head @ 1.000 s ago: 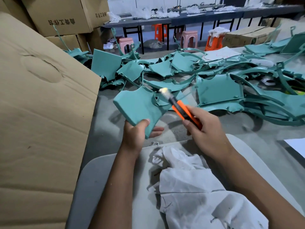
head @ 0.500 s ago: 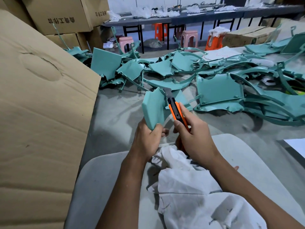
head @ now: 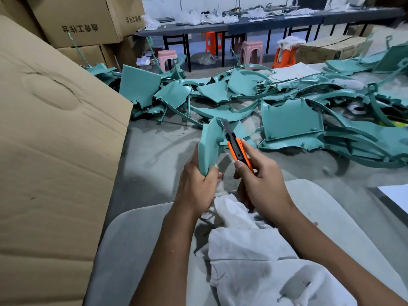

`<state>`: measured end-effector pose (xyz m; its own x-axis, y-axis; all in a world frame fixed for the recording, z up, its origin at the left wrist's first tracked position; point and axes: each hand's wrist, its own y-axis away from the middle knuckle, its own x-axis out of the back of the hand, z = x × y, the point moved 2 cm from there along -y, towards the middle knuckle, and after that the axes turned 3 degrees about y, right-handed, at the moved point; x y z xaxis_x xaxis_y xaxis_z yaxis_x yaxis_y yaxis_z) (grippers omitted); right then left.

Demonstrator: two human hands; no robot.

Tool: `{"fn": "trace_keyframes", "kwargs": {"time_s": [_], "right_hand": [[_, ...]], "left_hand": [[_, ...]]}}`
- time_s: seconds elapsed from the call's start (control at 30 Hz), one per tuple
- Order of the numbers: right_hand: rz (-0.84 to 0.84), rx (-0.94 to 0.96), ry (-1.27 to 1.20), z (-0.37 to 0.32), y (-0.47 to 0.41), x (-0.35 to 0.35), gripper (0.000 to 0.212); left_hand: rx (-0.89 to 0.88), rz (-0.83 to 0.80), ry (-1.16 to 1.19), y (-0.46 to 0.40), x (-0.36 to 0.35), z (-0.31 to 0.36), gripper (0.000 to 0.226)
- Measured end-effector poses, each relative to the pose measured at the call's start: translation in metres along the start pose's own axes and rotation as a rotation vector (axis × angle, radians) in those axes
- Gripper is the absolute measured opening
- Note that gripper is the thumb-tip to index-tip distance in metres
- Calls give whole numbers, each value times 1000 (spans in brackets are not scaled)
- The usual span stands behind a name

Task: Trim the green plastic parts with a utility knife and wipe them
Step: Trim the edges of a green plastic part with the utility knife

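Trimming step in hand. Left hand [head: 199,184] grips the green part [head: 208,146] by its near end, held upright above the table [head: 154,155]. Right hand [head: 262,182] wraps the utility knife [head: 236,146], blade tip at the part's top right edge. Next, likely: draw along that edge, then wipe with the white cloth [head: 254,244] (near, on lap). Count: one knife, one cloth, one part held; far pile [head: 287,107] too tangled to count.

one head-worn view looks forward and down, close over the table [head: 154,155].
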<state>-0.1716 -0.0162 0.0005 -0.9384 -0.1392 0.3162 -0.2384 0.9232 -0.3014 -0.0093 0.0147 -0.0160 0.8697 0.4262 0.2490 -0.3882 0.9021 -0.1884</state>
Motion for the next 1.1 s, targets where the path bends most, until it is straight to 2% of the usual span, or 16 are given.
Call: {"fn": "trace_keyframes", "kwargs": {"time_s": [0.13, 0.27, 0.37, 0.47, 0.63, 0.73, 0.87, 1.03, 1.1], "right_hand": [[97, 54, 176, 0, -2, -9, 50], [186, -9, 106, 4, -3, -5, 45], [143, 65, 101, -2, 1, -2, 49], [63, 104, 29, -8, 6, -8, 53], [73, 151, 0, -9, 6, -1, 55], [116, 194, 45, -8, 1, 5, 56], [106, 298, 222, -9, 1, 9, 60], [46, 414, 285, -7, -9, 38, 57], [51, 412, 291, -5, -10, 43, 58]], "left_hand": [[-3, -11, 12, 1, -1, 3, 41], [1, 3, 14, 0, 0, -1, 43], [-47, -4, 2, 0, -1, -1, 48], [-90, -14, -29, 0, -2, -1, 39], [-170, 11, -93, 2, 1, 6, 36], [-227, -3, -125, 4, 2, 13, 47], [-271, -8, -124, 7, 3, 17, 59], [-401, 78, -151, 2, 24, 15, 79], [-470, 154, -185, -3, 36, 15, 76]]}}
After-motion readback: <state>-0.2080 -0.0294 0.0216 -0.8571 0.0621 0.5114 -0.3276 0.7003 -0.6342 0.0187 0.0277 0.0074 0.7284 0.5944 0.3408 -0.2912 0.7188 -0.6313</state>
